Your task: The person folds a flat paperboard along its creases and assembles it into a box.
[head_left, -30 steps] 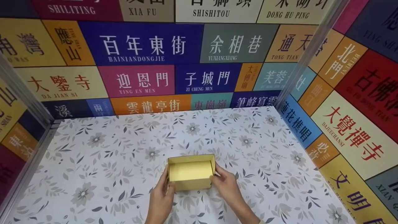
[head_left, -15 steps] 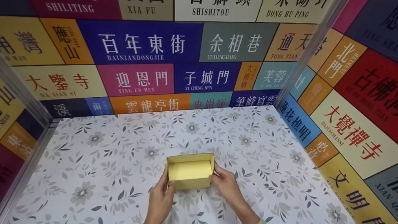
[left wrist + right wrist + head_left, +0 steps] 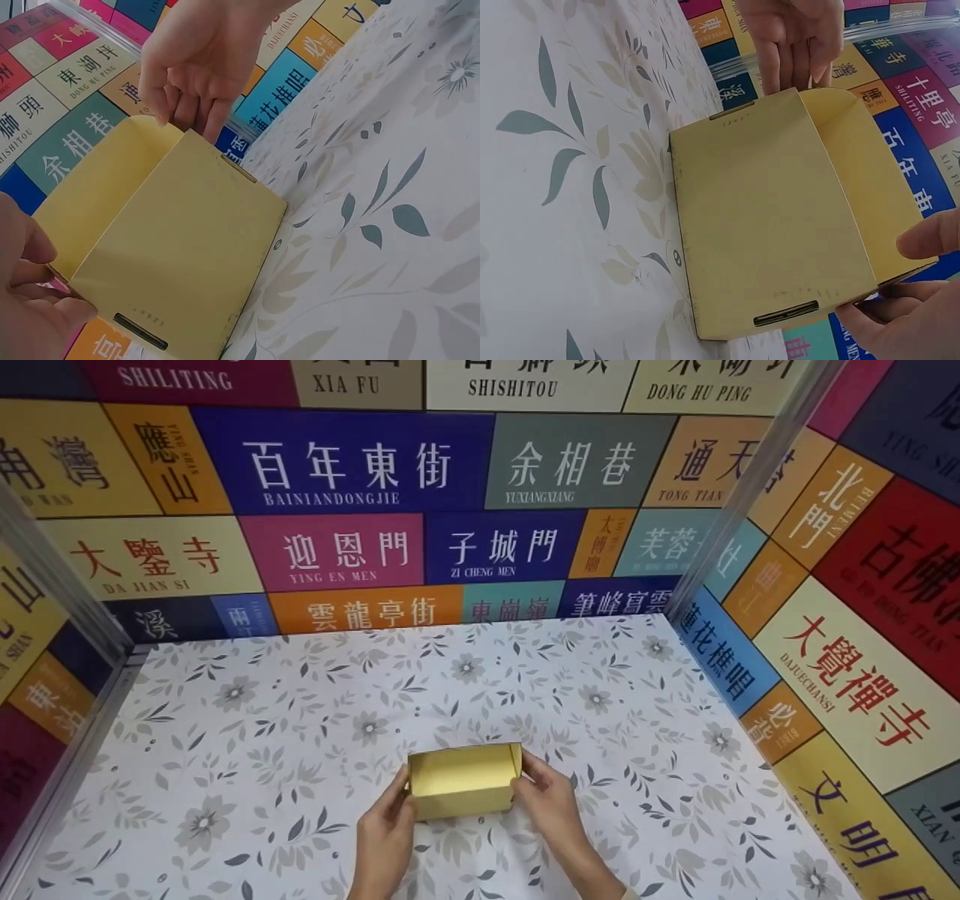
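Observation:
A pale yellow cardboard box [image 3: 463, 804] with an open top stands low over the patterned cloth near the front middle. In the head view its opening and inner back wall show. My left hand [image 3: 384, 832] grips its left end, and my right hand [image 3: 551, 810] grips the right end with the thumb near the front corner. Seen from the left wrist, the box's front panel [image 3: 180, 247] has a narrow dark slot by each end, and the left fingers [image 3: 67, 315] lie at a corner. The right wrist view shows the right thumb [image 3: 930, 234] by the rim.
White cloth [image 3: 247, 765] with grey flowers and leaves covers the table. Behind it rises a wall [image 3: 337, 461] of coloured panels with Chinese lettering. Another lettered wall [image 3: 847, 660] borders the right side, and a metal strip [image 3: 67, 810] runs along the left edge.
The box has tipped so that its opening looks narrower and its back rim sits lower in the head view. Both hands keep their hold, with the head view slightly shifted.

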A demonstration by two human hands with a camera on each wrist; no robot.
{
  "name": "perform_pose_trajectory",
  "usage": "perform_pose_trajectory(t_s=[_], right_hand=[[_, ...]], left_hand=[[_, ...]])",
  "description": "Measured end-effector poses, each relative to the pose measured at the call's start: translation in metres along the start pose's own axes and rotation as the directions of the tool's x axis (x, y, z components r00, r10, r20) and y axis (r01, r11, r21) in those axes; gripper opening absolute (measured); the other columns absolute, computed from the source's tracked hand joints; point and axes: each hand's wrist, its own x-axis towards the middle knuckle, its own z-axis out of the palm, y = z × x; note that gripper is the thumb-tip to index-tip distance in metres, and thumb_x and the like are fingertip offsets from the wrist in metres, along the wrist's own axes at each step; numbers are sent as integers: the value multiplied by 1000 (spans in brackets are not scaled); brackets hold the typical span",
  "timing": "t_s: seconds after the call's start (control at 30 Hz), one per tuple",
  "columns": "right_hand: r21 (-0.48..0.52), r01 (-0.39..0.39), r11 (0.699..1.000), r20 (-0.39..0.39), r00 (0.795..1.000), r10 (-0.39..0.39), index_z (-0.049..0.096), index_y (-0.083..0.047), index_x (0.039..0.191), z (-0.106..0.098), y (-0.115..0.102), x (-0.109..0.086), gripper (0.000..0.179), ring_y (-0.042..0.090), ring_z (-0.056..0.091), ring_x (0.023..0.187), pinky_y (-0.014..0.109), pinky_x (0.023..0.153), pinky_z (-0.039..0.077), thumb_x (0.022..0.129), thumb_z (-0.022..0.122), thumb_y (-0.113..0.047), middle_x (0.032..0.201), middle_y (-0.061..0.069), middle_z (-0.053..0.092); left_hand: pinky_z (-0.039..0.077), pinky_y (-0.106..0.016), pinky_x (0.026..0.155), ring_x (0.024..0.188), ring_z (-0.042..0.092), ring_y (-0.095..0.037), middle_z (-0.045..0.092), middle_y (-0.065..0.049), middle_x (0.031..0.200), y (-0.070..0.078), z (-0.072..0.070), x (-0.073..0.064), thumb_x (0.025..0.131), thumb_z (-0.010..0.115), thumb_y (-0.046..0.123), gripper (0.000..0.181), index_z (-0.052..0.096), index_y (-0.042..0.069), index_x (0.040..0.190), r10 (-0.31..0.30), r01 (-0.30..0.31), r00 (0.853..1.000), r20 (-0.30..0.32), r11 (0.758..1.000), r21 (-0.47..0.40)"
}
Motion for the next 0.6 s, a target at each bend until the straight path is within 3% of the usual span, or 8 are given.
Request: perform_pose_trajectory(t_s=[0.1, 0.2, 0.27, 0.37, 0.47, 0.53, 0.6], right_hand=[[16, -40, 999, -15, 999, 40, 50, 6, 143, -3, -5, 4, 51, 34, 56, 133, 37, 108, 50, 95, 53, -11, 144, 23, 55], [32, -47, 998, -18, 999, 47, 51, 6, 141, -6, -10, 8, 48, 35, 57, 131, 40, 107, 52, 101, 49, -20, 144, 23, 56], [53, -57, 997, -9, 998, 58, 51, 7, 141, -8, -12, 11, 50, 37, 55, 133, 42, 106, 52, 104, 45, -26, 144, 25, 55], [48, -118, 992, 24, 993, 117, 52, 5, 141, -9, -13, 17, 58, 36, 57, 132, 46, 106, 51, 105, 42, -40, 143, 23, 57], [17, -196, 980, 88, 977, 194, 59, 1, 133, -8, -14, 23, 64, 27, 68, 114, 45, 100, 55, 104, 40, -53, 125, 17, 69], [-19, -242, 970, 109, 964, 243, 66, -1, 119, -7, -14, 26, 65, 17, 68, 94, 42, 91, 57, 102, 40, -59, 100, 9, 73], [-37, -260, 965, 122, 957, 262, 66, -1, 115, -7, -14, 28, 66, 12, 66, 86, 39, 86, 58, 101, 42, -61, 90, 2, 70]], left_hand=[[55, -21, 95, 125, 62, -31, 63, -21, 136, 5, 1, 3, 98, 53, 1, 37, 60, -3, 135, -83, 81, 996, -36, 995, -52], [53, -33, 101, 125, 60, -35, 63, -24, 132, 13, 1, 10, 102, 51, 13, 35, 59, -2, 133, -180, 178, 982, -65, 983, -39], [42, -45, 115, 136, 50, -40, 55, -26, 143, 17, 0, 18, 106, 46, 28, 46, 53, -4, 138, -258, 258, 965, -37, 966, 2], [33, -58, 118, 142, 38, -48, 41, -31, 152, 20, -3, 31, 105, 34, 53, 75, 41, -8, 147, -372, 365, 925, 82, 927, 88], [42, -57, 112, 130, 52, -45, 45, -37, 144, 20, -5, 41, 99, 28, 68, 95, 37, -15, 146, -451, 443, 865, 221, 892, 87], [49, -53, 105, 116, 60, -36, 49, -38, 137, 18, -5, 45, 98, 28, 70, 100, 34, -18, 145, -466, 469, 838, 283, 881, 61], [54, -48, 99, 101, 63, -27, 56, -37, 126, 16, -5, 47, 97, 29, 71, 103, 33, -20, 144, -485, 497, 817, 312, 867, 46]])
